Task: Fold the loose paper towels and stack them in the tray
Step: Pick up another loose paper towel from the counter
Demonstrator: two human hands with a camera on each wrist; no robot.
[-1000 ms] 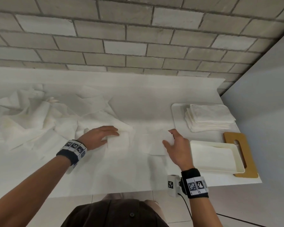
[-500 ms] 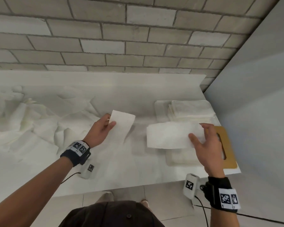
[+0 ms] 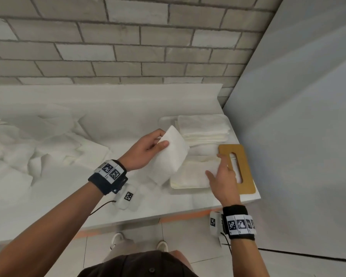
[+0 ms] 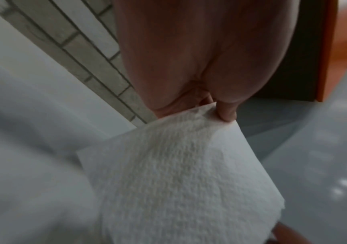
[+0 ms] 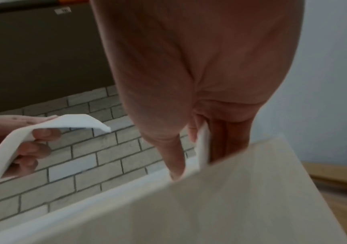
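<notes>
My left hand (image 3: 161, 140) pinches a folded white paper towel (image 3: 169, 158) by its top corner and holds it in the air just left of the near white tray (image 3: 174, 186). The left wrist view shows the thumb (image 4: 226, 113) on the towel (image 4: 178, 181). My right hand (image 3: 216, 164) is low over that tray and pinches the edge of a second folded towel (image 3: 196, 170), which lies in the tray. In the right wrist view the thin white towel edge (image 5: 202, 145) sits between thumb and fingers. A heap of loose towels (image 3: 38, 148) covers the counter's left side.
Behind the near tray, a second tray (image 3: 164, 121) carries a stack of folded towels (image 3: 204, 128). A wooden board with a handle slot (image 3: 246, 176) lies right of the trays, by the counter's end. A grey wall rises on the right and a brick wall behind.
Both hands lifted folded towels off the counter and carried them right. The right hand has lowered its towel into the near tray. The left hand's towel now hangs beside it.
</notes>
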